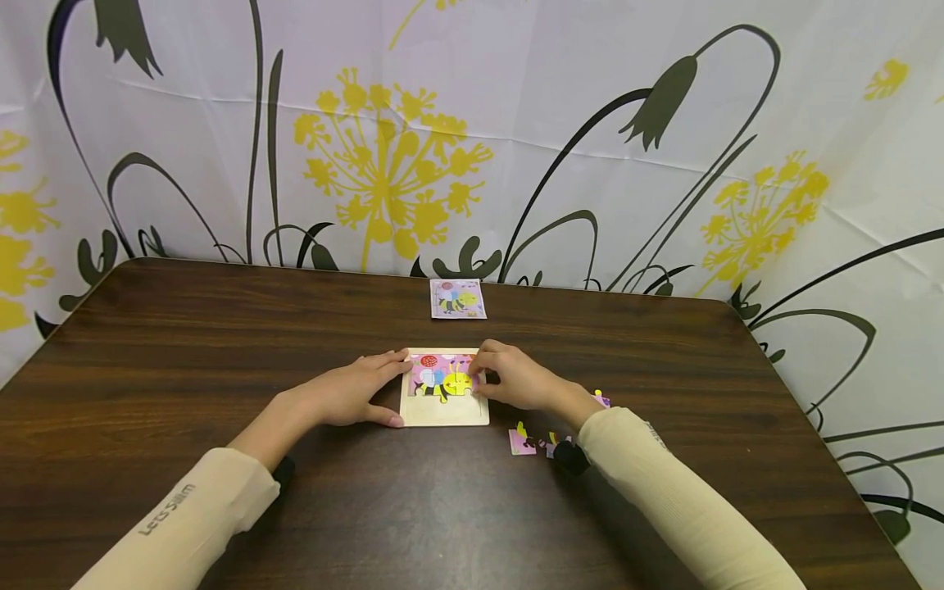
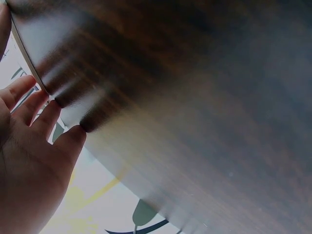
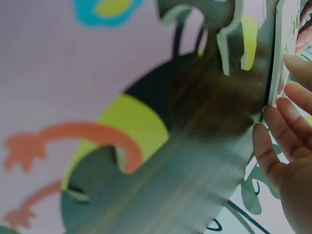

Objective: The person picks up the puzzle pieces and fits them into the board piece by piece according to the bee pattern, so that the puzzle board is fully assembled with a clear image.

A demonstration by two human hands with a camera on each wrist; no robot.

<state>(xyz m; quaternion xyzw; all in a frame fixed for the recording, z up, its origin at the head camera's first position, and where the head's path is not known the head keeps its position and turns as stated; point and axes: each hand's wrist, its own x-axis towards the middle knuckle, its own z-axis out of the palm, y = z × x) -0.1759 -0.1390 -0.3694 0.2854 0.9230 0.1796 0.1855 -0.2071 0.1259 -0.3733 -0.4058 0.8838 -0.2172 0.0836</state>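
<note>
A light wooden puzzle tray [image 1: 442, 412] lies on the table, its upper part filled with pieces of a pink bee picture [image 1: 435, 378]. My left hand [image 1: 354, 388] rests along the tray's left side with fingers extended, fingertips at the upper left corner and thumb by the lower left one. At the tray's right side, my right hand [image 1: 519, 377] pinches a puzzle piece between bent fingers and thumb, over the picture's right end; the hand covers most of that piece. In the right wrist view, the fingers [image 3: 275, 126] run alongside the tray's edge [image 3: 277, 63].
Loose puzzle pieces [image 1: 522, 442] lie to the right of the tray, one of them [image 1: 601, 399] partly behind the right forearm. A square bee picture card [image 1: 457, 300] lies near the back edge of the dark wooden table [image 1: 295, 328]. Behind hangs a flower-patterned curtain [image 1: 560, 106].
</note>
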